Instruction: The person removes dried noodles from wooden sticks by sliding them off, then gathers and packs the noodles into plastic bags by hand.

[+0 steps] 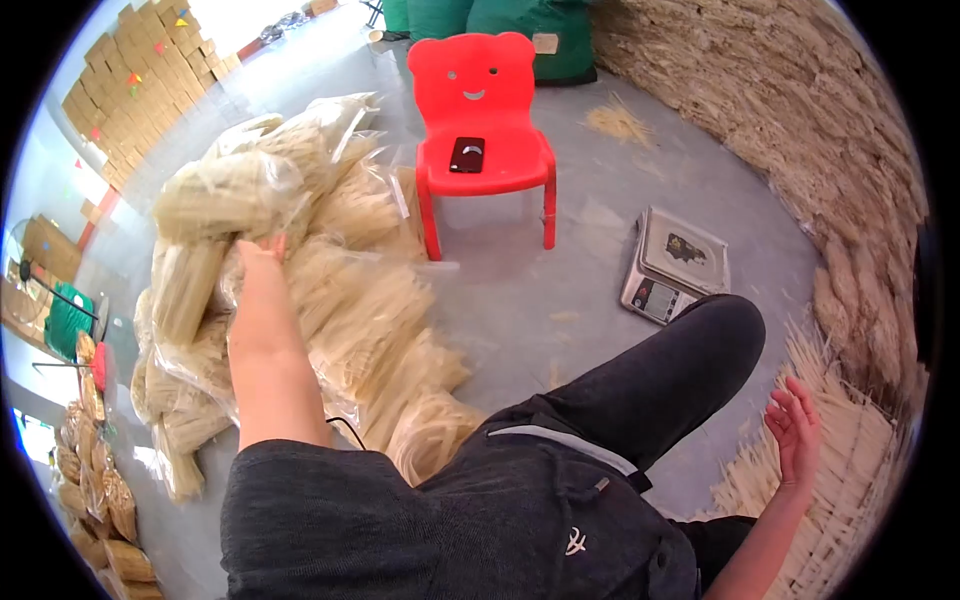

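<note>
My left hand (pixel 262 250) reaches onto the upper part of a heap of clear plastic bags (pixel 370 310) filled with pale, thin strands. It touches a filled bag (pixel 225 195) near the top of the heap, and most of its fingers are hidden against the plastic. On the other side, my right hand (pixel 795 430) is raised with its fingers apart and slightly curled, holding nothing. Below and around it lie loose pale strands (pixel 830 480) on a woven surface.
A red child's chair (pixel 480 115) with a dark phone (pixel 467 155) on its seat stands ahead. A digital scale (pixel 680 262) sits on the grey floor. Strands are stacked high (pixel 780 110) at the right; green sacks (pixel 530 30) and stacked boxes (pixel 145 80) stand farther back.
</note>
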### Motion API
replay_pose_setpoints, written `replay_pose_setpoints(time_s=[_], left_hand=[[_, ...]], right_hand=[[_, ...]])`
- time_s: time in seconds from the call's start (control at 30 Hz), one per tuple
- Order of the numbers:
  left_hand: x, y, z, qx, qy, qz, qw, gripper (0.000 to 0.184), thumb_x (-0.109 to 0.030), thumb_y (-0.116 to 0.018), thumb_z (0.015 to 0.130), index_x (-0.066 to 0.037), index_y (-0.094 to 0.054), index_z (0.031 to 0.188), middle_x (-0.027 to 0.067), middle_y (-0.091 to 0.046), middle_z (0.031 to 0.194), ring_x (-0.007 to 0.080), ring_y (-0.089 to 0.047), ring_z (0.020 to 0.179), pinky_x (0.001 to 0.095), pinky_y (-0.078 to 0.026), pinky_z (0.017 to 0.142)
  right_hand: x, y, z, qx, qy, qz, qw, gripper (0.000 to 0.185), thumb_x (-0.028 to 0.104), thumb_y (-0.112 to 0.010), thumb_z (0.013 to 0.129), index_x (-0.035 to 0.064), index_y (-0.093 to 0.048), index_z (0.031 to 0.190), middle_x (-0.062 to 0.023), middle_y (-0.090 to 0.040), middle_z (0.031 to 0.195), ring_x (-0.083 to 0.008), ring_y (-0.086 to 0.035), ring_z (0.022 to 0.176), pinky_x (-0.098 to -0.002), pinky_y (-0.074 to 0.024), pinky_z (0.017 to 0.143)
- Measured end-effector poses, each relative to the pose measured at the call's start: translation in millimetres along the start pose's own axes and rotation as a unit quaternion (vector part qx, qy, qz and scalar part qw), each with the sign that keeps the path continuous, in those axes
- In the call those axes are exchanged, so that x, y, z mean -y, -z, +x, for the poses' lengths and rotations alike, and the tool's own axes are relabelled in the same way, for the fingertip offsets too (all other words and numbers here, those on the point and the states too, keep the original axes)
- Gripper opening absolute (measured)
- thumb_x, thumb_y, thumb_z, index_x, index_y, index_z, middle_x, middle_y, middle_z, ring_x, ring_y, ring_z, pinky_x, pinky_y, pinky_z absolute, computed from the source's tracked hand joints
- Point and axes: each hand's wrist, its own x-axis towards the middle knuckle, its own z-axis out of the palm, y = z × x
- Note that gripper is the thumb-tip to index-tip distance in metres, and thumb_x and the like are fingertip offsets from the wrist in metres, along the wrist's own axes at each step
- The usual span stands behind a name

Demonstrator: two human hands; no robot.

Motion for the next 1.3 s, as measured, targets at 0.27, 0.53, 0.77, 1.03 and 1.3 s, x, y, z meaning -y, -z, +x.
replay_pose_setpoints(time_s=[0.27,0.53,0.77,1.03,1.3], left_hand=[[26.2,-28.0,67.1,0.079,-0.125,0.108,0.983,0.050,-0.033,-0.047,0.094,-0.012,-0.040,0.139,0.0136,-0.042,0.141,0.0287,-0.047,0.122,0.0515,-0.048,0.088],[136.4,-144.9,109.9,0.150,-0.025,0.257,0.954,0.037,-0.026,-0.048,0.095,-0.009,-0.048,0.128,0.0117,-0.050,0.126,0.0250,-0.052,0.110,0.0454,-0.050,0.085],[280.1,-240.9,148.6,0.197,0.020,0.359,0.912,0.027,-0.020,-0.049,0.096,-0.006,-0.055,0.118,0.0101,-0.057,0.112,0.0218,-0.056,0.100,0.0400,-0.052,0.082],[503.4,-372.4,-88.0,0.434,0.254,0.273,0.820,0.020,-0.013,-0.050,0.096,-0.003,-0.063,0.108,0.0082,-0.065,0.097,0.0181,-0.061,0.088,0.0339,-0.054,0.079],[588.9,-238.9,-675.3,0.770,0.412,0.262,0.411,0.041,-0.017,-0.056,0.095,-0.006,-0.050,0.134,0.0037,-0.057,0.123,0.0107,-0.054,0.103,0.0249,-0.044,0.091]], right_hand=[[2.0,24.8,-42.1,-0.057,-0.001,-0.009,0.998,0.043,0.022,-0.054,0.096,0.0065,-0.046,0.135,-0.0072,-0.064,0.112,-0.0140,-0.064,0.094,-0.0296,-0.0506,0.087],[4.9,63.6,-105.5,-0.158,0.053,0.034,0.986,0.039,0.023,-0.057,0.095,0.0047,-0.053,0.130,-0.0097,-0.064,0.114,-0.0163,-0.063,0.098,-0.0311,-0.0502,0.089],[-36.0,42.2,-133.4,-0.356,-0.002,0.056,0.933,0.040,0.023,-0.057,0.094,0.0032,-0.054,0.129,-0.0115,-0.065,0.114,-0.0181,-0.064,0.099,-0.0319,-0.0518,0.089],[-83.3,132.6,-341.1,-0.568,0.057,0.081,0.817,0.042,0.030,-0.057,0.094,0.0068,-0.053,0.129,-0.0083,-0.063,0.117,-0.0177,-0.062,0.101,-0.0330,-0.0483,0.092],[-148.8,68.1,-376.7,-0.548,0.006,0.289,0.785,0.041,0.036,-0.058,0.093,0.0024,-0.064,0.116,-0.0080,-0.067,0.109,-0.0165,-0.063,0.099,-0.0300,-0.0478,0.091]])
